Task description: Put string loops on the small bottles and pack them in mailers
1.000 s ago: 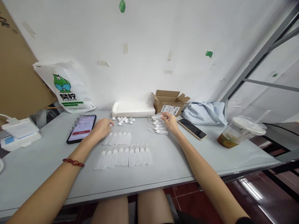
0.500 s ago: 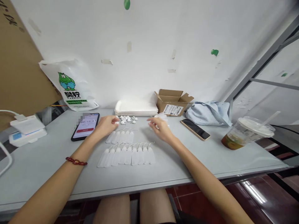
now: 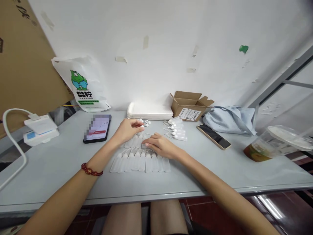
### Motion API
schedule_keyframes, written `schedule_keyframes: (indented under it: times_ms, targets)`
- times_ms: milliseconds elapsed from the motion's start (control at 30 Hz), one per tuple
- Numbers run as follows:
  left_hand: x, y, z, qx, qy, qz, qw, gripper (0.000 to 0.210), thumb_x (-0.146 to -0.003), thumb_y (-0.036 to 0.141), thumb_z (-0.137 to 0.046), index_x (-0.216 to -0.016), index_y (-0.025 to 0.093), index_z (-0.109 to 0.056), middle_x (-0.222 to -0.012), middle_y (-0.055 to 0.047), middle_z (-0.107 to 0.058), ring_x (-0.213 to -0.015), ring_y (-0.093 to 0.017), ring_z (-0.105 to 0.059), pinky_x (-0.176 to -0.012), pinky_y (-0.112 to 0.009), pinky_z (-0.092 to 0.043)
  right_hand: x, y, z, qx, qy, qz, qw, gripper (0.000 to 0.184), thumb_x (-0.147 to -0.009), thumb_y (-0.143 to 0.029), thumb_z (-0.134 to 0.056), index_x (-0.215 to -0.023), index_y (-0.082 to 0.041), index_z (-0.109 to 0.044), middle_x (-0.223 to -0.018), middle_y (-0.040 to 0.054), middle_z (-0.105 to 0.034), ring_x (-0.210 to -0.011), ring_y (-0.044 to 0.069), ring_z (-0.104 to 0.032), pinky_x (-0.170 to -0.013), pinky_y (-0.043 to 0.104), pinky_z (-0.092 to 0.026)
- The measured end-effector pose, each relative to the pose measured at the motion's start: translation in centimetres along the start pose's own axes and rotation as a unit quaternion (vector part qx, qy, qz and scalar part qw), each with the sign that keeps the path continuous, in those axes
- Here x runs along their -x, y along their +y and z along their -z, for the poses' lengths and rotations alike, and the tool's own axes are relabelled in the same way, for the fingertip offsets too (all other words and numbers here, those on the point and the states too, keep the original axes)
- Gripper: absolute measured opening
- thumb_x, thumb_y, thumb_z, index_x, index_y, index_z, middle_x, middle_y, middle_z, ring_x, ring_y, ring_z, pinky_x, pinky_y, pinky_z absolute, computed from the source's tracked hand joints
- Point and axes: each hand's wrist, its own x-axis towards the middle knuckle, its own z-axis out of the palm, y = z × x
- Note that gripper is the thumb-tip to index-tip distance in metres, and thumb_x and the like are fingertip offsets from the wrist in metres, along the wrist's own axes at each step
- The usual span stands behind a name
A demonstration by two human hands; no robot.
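Note:
My left hand (image 3: 129, 130) reaches in from the left, with thumb and forefinger pinched on a small white cap (image 3: 142, 126) at the edge of a little heap of loose white caps (image 3: 147, 122). My right hand (image 3: 158, 146) lies low over the shorter back row of translucent plastic bottles (image 3: 132, 142). Its fingertips close on the bottle at that row's right end, which they partly hide. In front lies a longer row of such bottles (image 3: 137, 163), side by side, with thin white loops at their tops. Several capped bottles (image 3: 178, 129) form a column right of the caps.
Behind the caps are a stack of white trays (image 3: 149, 112) and an open cardboard box (image 3: 189, 107). One phone (image 3: 97, 129) lies left, another (image 3: 214, 136) right. A blue cloth bag (image 3: 228, 119) and a drink cup (image 3: 264, 145) stand right; a white plastic bag (image 3: 83, 88) stands left.
My right hand has moved left and down from the capped bottles to the back row, uncovering that column. My left hand stays at the caps. The whole view has shifted slightly.

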Motion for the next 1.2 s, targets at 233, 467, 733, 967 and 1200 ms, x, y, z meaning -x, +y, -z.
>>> schedule_keyframes:
  times_ms: [233,467,733,967,1200]
  targets:
    - [0.3,0.2,-0.3,0.028,-0.012,0.002,1.000,0.029,-0.060,0.034,-0.075,-0.082,0.015,-0.070,-0.090,-0.008,-0.071,-0.085,-0.023,-0.061,-0.078,-0.036,-0.047,0.1,1.1,0.0,0.061,-0.011,-0.056,0.997,0.034,-0.097,-0.032,-0.035,-0.108,-0.017,-0.063,-0.075,0.0064,-0.055,-0.078,0.018,-0.048,-0.073,0.029,-0.038]
    - [0.4,-0.1,-0.8,0.112,-0.020,0.055,0.992,0.030,-0.058,0.031,-0.079,-0.081,0.015,-0.070,-0.090,-0.008,-0.071,-0.092,-0.023,-0.063,-0.087,-0.038,-0.045,0.8,2.2,-0.1,0.127,0.074,-0.048,0.988,0.026,-0.094,-0.028,-0.042,-0.105,-0.015,-0.062,-0.076,0.0082,-0.058,-0.075,0.018,-0.048,-0.068,0.028,-0.037]
    - [1.1,0.3,-1.5,0.273,-0.080,0.102,0.953,0.027,-0.069,0.029,-0.076,-0.092,0.017,-0.068,-0.105,-0.007,-0.068,-0.106,-0.021,-0.060,-0.095,-0.034,-0.042,1.3,0.5,0.4,0.012,0.159,0.006,0.987,0.013,-0.089,-0.018,-0.046,-0.096,-0.019,-0.057,-0.083,0.0053,-0.061,-0.080,0.017,-0.050,-0.073,0.029,-0.041]
    - [1.7,1.0,-2.2,0.320,-0.140,0.072,0.934,0.022,-0.077,0.027,-0.069,-0.098,0.019,-0.067,-0.101,-0.005,-0.068,-0.103,-0.018,-0.059,-0.091,-0.030,-0.043,1.7,-0.7,1.1,-0.076,0.121,0.025,0.989,0.013,-0.085,-0.012,-0.047,-0.092,-0.019,-0.054,-0.084,0.0035,-0.058,-0.084,0.016,-0.052,-0.074,0.028,-0.043]
    - [1.9,1.5,-2.0,0.306,-0.164,0.038,0.937,0.018,-0.075,0.023,-0.071,-0.091,0.018,-0.067,-0.099,-0.004,-0.068,-0.094,-0.017,-0.061,-0.089,-0.031,-0.043,1.9,-0.7,1.5,-0.097,0.120,0.022,0.988,0.016,-0.082,-0.008,-0.044,-0.089,-0.018,-0.054,-0.083,0.0032,-0.058,-0.080,0.015,-0.051,-0.074,0.028,-0.042]
